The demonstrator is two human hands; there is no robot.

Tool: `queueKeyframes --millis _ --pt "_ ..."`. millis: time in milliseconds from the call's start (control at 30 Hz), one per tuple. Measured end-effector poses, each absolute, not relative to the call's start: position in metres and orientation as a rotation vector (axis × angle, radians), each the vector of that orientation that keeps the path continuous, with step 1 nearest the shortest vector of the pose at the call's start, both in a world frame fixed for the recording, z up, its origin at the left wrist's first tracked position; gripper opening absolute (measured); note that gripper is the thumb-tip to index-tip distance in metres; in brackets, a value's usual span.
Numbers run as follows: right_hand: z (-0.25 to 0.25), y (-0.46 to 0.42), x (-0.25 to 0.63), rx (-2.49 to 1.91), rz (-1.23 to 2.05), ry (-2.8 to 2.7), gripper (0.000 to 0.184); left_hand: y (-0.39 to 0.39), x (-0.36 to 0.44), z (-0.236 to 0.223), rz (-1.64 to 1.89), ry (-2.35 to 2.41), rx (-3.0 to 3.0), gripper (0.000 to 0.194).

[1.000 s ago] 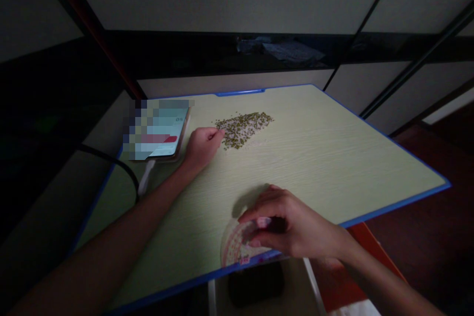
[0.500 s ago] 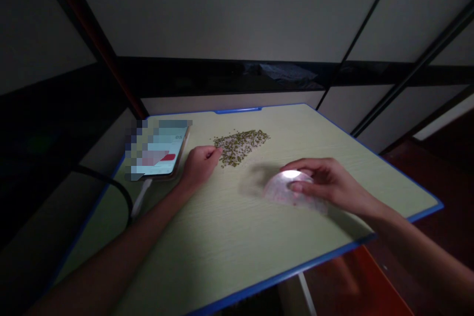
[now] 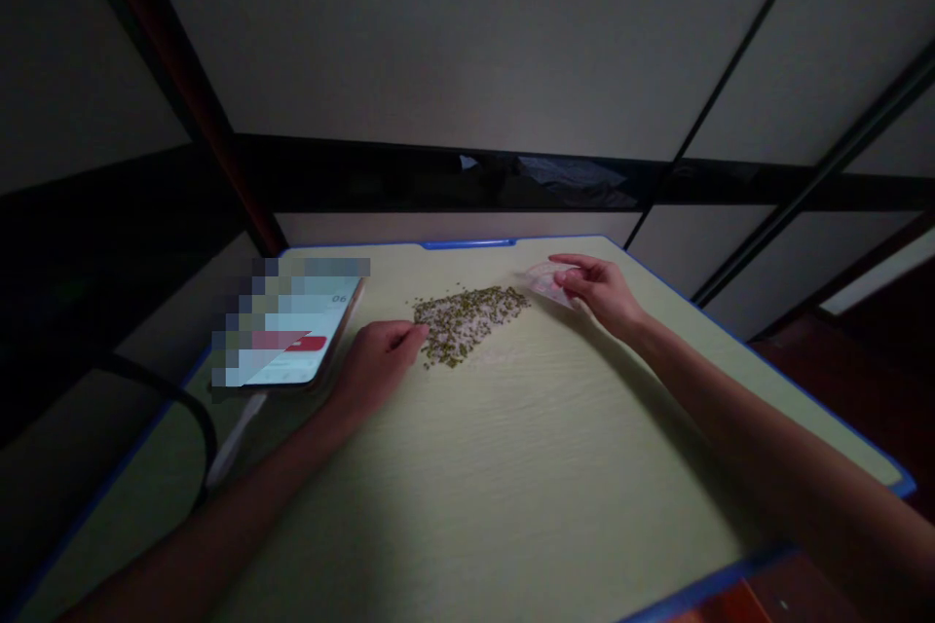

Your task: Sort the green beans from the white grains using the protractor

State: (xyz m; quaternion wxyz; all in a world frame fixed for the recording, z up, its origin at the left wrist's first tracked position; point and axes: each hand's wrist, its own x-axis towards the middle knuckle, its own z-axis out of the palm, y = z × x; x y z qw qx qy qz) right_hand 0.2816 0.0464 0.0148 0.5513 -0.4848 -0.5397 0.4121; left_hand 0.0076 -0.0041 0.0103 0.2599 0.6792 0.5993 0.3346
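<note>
A loose pile of small green and pale grains (image 3: 471, 319) lies spread on the light table top. My left hand (image 3: 384, 355) rests closed at the pile's left edge, thumb and fingers pressed together; whether anything is between them is hidden. Beyond the right end of the pile, my right hand (image 3: 599, 290) pinches a thin, translucent, pinkish-white sheet (image 3: 544, 282) with a curved edge. The sheet is tilted and slightly blurred, close to the grains at its left.
A phone (image 3: 299, 331) with a lit, partly pixelated screen lies left of my left hand, a white plug and dark cable (image 3: 205, 428) at its near end. The table (image 3: 467, 487) has a blue rim. Cabinet panels (image 3: 467, 39) stand behind it.
My right hand has carried the translucent sheet away from me, from the near right of the grains to their far right end. My left hand stays by the pile. The view has tilted slightly.
</note>
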Motion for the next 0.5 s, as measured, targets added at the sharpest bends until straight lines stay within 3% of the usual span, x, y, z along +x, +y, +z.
queueKeyframes --millis 500 --pt "-0.006 0.057 0.308 -1.166 1.043 -1.210 0.025 -0.004 0.010 0.017 0.750 1.728 1.741 0.037"
